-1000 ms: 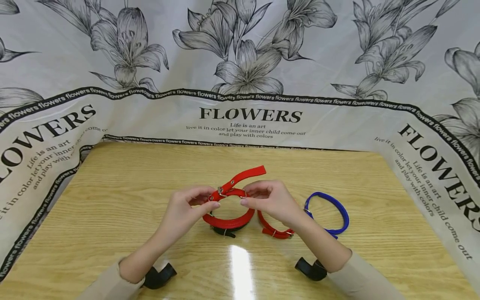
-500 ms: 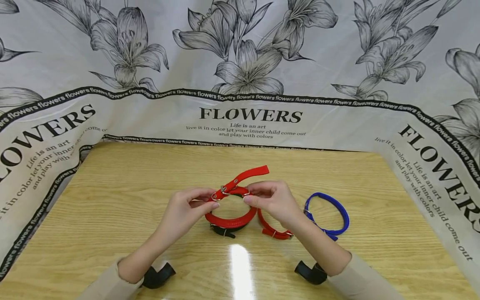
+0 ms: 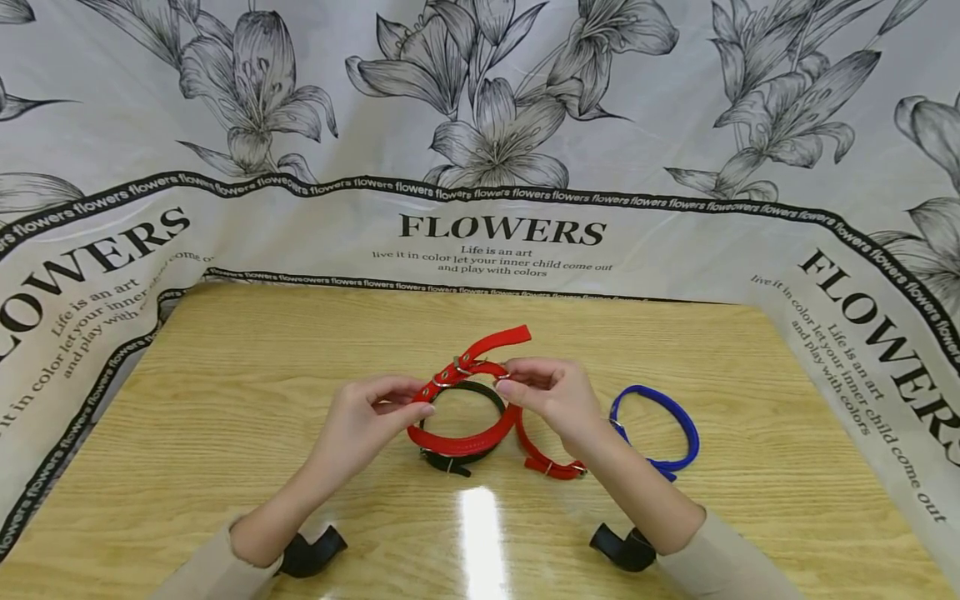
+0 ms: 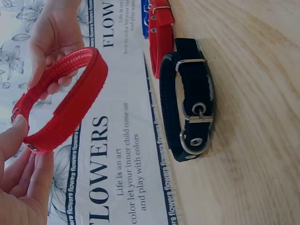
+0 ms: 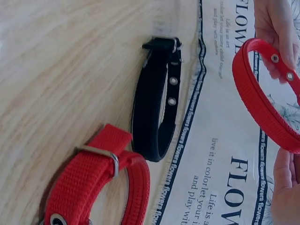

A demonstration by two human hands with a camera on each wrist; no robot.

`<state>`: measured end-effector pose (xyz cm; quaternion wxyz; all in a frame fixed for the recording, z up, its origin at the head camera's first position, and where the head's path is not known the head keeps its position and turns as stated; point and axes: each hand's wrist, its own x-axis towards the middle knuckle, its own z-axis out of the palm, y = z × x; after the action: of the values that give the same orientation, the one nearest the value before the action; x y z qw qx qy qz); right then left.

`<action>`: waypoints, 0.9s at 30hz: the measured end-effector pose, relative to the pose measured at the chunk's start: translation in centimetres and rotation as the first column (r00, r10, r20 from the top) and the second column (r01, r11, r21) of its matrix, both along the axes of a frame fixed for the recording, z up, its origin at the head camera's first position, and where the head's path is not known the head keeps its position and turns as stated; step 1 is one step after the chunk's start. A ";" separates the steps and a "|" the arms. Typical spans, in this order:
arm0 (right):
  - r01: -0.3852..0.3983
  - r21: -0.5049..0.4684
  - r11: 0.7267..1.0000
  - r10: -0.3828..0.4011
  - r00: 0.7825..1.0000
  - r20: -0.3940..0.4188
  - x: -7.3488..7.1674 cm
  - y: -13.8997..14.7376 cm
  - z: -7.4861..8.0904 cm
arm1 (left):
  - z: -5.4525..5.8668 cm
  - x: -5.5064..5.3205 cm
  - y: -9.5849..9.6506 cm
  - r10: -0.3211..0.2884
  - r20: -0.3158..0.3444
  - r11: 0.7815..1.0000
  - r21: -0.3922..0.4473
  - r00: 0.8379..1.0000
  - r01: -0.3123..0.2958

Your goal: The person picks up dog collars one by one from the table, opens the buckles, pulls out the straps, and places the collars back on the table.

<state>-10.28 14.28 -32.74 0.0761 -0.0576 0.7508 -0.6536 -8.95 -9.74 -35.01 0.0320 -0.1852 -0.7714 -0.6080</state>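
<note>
Both hands hold a red collar (image 3: 467, 447) with metal eyelets and a buckle above the table, its padded loop hanging down. My left hand (image 3: 367, 423) pinches the eyelet strap on the left between thumb and fingers. At the buckle end, my right hand (image 3: 557, 402) pinches the band near a metal ring. The strap runs through the buckle, and its free tip points up and to the right. Behind and below the held loop lies a black collar (image 4: 192, 84), fastened in a ring, partly covered by it in the head view.
A second red collar (image 5: 75, 183), buckled in a loop, lies right of the black one. Farther right is a blue collar (image 3: 681, 433). Black curved pieces (image 3: 315, 552) show by both wrists. A flower-print cloth (image 3: 495, 242) stands behind the wooden table (image 3: 285, 333).
The buckle has slid along the strap, up and away from my left hand, so more eyelets show between them. My right hand has shifted slightly right. The other collars stay in place.
</note>
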 end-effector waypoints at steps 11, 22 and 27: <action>-0.005 -0.035 0.999 0.005 1.000 -0.019 0.0 0.3 0.1 | 0.1 0.2 -0.2 0.004 0.042 1.000 0.029 0.999 -0.006; 0.018 -0.152 0.988 -0.021 1.000 -0.017 -0.1 1.2 0.3 | -0.2 0.2 -0.7 0.027 0.113 0.998 0.045 0.993 -0.033; 0.010 -0.130 0.991 -0.013 1.000 -0.022 0.0 1.2 0.6 | -0.3 0.2 -0.6 0.019 0.108 0.997 0.071 0.994 -0.027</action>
<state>-10.30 15.46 -32.18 0.0600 -0.0657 0.7078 -0.7008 -8.75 -10.36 -35.32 0.0043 -0.1421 -0.7514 -0.6443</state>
